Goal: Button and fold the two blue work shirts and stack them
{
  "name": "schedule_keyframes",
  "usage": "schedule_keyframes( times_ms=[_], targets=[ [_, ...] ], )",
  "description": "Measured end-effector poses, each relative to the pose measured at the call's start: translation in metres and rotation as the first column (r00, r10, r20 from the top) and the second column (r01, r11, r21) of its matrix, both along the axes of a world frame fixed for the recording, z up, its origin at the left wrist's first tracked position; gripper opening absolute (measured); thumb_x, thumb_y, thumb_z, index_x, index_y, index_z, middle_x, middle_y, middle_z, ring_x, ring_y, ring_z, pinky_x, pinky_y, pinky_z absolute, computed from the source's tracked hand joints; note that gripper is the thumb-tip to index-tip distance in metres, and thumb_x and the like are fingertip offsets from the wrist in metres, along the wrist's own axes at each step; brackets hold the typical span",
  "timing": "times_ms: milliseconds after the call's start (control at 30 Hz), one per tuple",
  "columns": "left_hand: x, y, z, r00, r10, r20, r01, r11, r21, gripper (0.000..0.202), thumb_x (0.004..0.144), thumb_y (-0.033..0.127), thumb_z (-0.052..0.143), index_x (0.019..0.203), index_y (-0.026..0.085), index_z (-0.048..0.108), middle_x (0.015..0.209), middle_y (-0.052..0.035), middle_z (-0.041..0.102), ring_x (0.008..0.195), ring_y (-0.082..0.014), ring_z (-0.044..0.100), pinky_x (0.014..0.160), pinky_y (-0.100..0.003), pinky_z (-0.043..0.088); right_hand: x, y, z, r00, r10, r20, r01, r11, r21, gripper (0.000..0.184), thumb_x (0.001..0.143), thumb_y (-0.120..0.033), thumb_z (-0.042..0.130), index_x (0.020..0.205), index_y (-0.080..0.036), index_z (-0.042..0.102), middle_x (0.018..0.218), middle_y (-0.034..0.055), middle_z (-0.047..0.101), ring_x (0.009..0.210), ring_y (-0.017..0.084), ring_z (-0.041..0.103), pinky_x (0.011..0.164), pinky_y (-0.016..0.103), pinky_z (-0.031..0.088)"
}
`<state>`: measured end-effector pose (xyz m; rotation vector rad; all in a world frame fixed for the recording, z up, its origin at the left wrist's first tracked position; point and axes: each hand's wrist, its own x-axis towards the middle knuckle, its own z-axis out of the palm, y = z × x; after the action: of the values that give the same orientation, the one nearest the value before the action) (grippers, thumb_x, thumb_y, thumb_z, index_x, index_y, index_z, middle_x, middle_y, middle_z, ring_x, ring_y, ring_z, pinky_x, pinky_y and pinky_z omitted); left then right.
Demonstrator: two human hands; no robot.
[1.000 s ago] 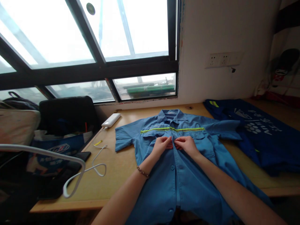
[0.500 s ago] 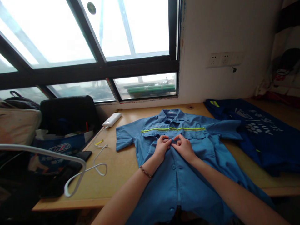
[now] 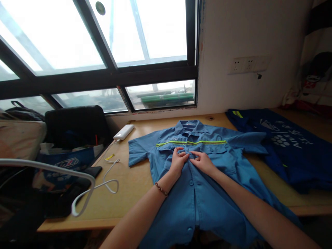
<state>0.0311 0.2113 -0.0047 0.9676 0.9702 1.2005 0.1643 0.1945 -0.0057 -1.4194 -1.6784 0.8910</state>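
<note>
A blue short-sleeved work shirt (image 3: 218,186) lies face up on the wooden table, its collar toward the window and a yellow-green stripe across the chest. My left hand (image 3: 178,160) pinches the front placket just below the stripe, fingers bent. My right hand (image 3: 202,162) pinches the placket's other side, close by, thumb and forefinger at the cloth. The fingers hide most of the spot between them. Below them a button (image 3: 191,182) shows on the placket, and the lower front edges lie apart.
A dark blue printed garment (image 3: 290,145) lies at the right. On the left are a white power bank (image 3: 124,132), a looping white cable (image 3: 111,181) and a black phone-like slab (image 3: 93,171). Bags and a black chair (image 3: 77,121) stand beyond the wooden table's (image 3: 129,204) left edge.
My fingers have shifted slightly at the placket, with the left forefinger raised and the right fingers a little straighter. The shirt's lower hem has moved slightly.
</note>
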Motion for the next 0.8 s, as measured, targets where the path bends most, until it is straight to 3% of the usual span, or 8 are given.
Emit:
schedule_keyframes(
  times_ms=[167,300,400,533,633,800],
  targets=[
    [-0.002,0.008,-0.007,0.990,-0.006,-0.138,0.016,0.997,0.076,0.044,0.059,0.023,0.067,0.093,0.019,0.040,0.051,0.0097,0.043,0.042,-0.0052,0.043,0.043,-0.016,0.030,0.006,0.003,0.009,0.999,0.041,-0.027,-0.042,0.999,-0.012,0.048,0.068,-0.027,0.057,0.113,-0.013,0.052,0.041,-0.0087,0.042,0.041,0.008,0.039,0.047,0.020,0.031],
    [-0.004,0.017,-0.016,0.932,0.073,-0.355,0.003,0.978,0.209,0.039,0.062,0.026,0.066,0.093,0.017,0.044,0.050,0.0085,0.046,0.044,-0.0068,0.045,0.045,-0.017,0.031,0.006,-0.014,0.027,0.999,0.039,-0.021,-0.039,0.999,-0.006,0.026,0.075,-0.030,0.048,0.096,-0.016,0.055,0.045,-0.0058,0.048,0.039,0.009,0.044,0.047,0.021,0.034],
    [-0.003,0.025,-0.020,0.876,0.146,-0.460,0.004,0.951,0.309,0.034,0.064,0.024,0.064,0.092,0.017,0.046,0.052,0.0062,0.051,0.049,-0.0089,0.049,0.049,-0.018,0.034,0.000,-0.042,0.029,0.966,0.095,0.243,-0.104,0.994,0.026,0.018,0.074,-0.035,0.051,0.074,-0.018,0.056,0.057,0.0007,0.056,0.051,0.013,0.052,0.051,0.023,0.036],
    [0.000,0.039,-0.012,0.865,0.149,-0.478,0.000,0.954,0.299,0.032,0.064,0.021,0.065,0.091,0.017,0.048,0.056,0.0044,0.054,0.053,-0.0103,0.052,0.054,-0.020,0.038,-0.007,-0.067,0.017,0.842,-0.045,0.538,-0.055,0.984,0.168,0.027,0.070,-0.043,0.057,0.082,-0.019,0.055,0.084,0.0071,0.056,0.074,0.020,0.054,0.061,0.027,0.038],
    [0.002,0.053,0.000,0.891,0.110,-0.441,-0.007,0.974,0.228,0.033,0.060,0.016,0.067,0.089,0.017,0.050,0.056,0.0044,0.054,0.053,-0.0105,0.052,0.056,-0.021,0.039,-0.007,-0.057,0.011,0.793,-0.080,0.604,-0.036,0.984,0.177,0.037,0.068,-0.051,0.057,0.086,-0.019,0.053,0.088,0.0073,0.054,0.080,0.020,0.053,0.065,0.028,0.038],
    [0.005,0.079,0.015,0.903,0.100,-0.418,-0.023,0.982,0.186,0.033,0.057,0.012,0.067,0.086,0.016,0.052,0.056,0.0053,0.052,0.053,-0.0100,0.051,0.059,-0.022,0.040,-0.009,-0.015,0.013,0.733,-0.128,0.668,0.038,0.988,0.147,0.043,0.065,-0.058,0.054,0.081,-0.018,0.055,0.089,0.0088,0.055,0.083,0.021,0.052,0.066,0.028,0.038]
  ],
)
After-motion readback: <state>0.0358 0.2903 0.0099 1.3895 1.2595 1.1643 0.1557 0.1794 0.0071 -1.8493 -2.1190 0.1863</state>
